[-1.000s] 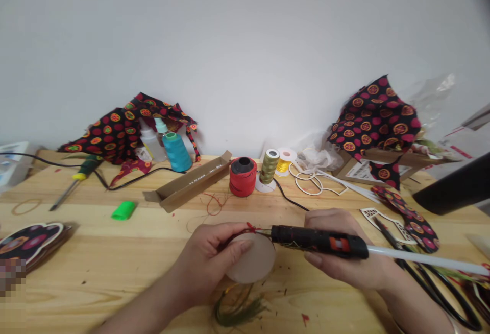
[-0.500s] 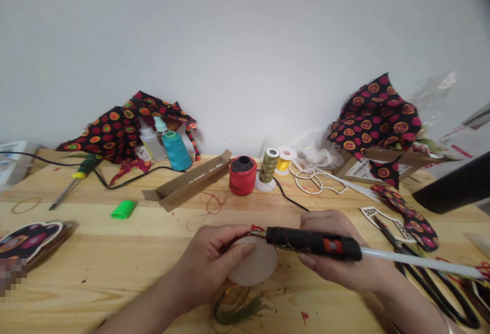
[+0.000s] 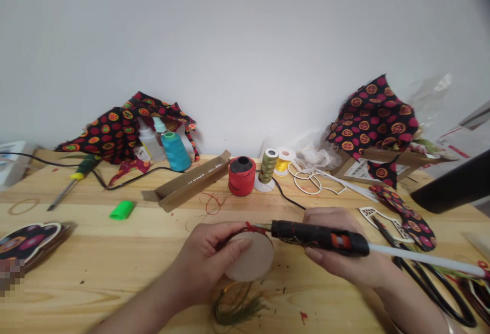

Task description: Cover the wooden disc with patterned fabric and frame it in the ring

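Observation:
My left hand (image 3: 214, 255) pinches a round pale disc (image 3: 250, 260) by its left side, thumb on the face and fingers at the far edge. A scrap of red cord (image 3: 250, 227) shows along the disc's upper rim. In my right hand (image 3: 340, 267) is a black glue gun (image 3: 314, 237) with a long white glue stick (image 3: 424, 260) coming out of its back. The gun's nozzle points left, close by the rim; whether it touches cannot be made out. Below the disc lies a dark green tassel (image 3: 243, 311) with a yellow loop.
Red (image 3: 242, 178), olive (image 3: 268, 165) and blue thread spools (image 3: 176, 152) stand at the back beside an open cardboard box (image 3: 191, 183). Black scissors (image 3: 432, 278) lie at the right. A screwdriver (image 3: 72, 183), a green cap (image 3: 121, 210) and patterned cloth (image 3: 375, 114) are around.
The glue gun has drawn back slightly to the right, its nozzle now further from my left fingertips. The disc has shifted a little left and tilted slightly.

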The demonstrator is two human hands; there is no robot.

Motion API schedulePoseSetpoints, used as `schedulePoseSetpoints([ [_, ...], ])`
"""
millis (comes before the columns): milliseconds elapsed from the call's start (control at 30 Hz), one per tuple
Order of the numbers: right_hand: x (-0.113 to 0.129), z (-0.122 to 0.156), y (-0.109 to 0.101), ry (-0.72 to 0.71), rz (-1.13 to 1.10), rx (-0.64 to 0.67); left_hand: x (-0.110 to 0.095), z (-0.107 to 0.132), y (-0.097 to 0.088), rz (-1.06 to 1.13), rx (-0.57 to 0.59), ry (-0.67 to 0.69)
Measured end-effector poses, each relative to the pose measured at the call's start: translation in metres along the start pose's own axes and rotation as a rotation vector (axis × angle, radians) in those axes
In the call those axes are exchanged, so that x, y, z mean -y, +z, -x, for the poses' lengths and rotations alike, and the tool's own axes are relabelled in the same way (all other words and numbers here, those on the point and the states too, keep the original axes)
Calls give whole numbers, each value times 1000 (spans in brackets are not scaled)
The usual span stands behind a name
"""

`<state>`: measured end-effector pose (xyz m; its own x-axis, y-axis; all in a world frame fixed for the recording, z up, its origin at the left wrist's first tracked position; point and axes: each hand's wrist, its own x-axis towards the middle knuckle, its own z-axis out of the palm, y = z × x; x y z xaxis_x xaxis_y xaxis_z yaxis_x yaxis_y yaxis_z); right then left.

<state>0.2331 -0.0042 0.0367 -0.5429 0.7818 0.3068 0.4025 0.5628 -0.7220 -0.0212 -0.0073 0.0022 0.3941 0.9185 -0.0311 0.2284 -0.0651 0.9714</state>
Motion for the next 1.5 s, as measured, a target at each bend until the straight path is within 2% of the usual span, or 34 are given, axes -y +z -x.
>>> schedulePoseSetpoints([
  [133,-3,0,3,36,72,-86,1,-2,-3,-36,-18,34],
  [233,-12,-1,6,88,267,-140,2,-3,-6,-23,-68,56],
  [300,-18,-2,9,129,452,-87,2,-3,-8,16,-102,41],
  [400,-22,-4,11,190,622,70,4,-3,-10,92,-113,-22],
  [567,-18,-4,9,261,567,196,5,-3,-9,121,-105,-30],
  [833,-17,6,0,228,373,309,3,-3,-8,48,-108,15],
  [900,-17,6,-2,207,305,269,4,-3,-7,52,-87,25],
  [1033,-3,-4,3,226,114,-21,4,-1,-5,46,-21,45],
  [1100,10,-11,8,219,43,-113,3,1,-4,46,2,51],
  [1267,33,-23,15,131,29,-161,3,4,-5,90,21,54],
  [1367,29,-26,14,76,-78,-43,1,5,-6,128,77,62],
  [1500,20,-28,16,-22,-170,292,-1,6,-7,237,143,50],
])
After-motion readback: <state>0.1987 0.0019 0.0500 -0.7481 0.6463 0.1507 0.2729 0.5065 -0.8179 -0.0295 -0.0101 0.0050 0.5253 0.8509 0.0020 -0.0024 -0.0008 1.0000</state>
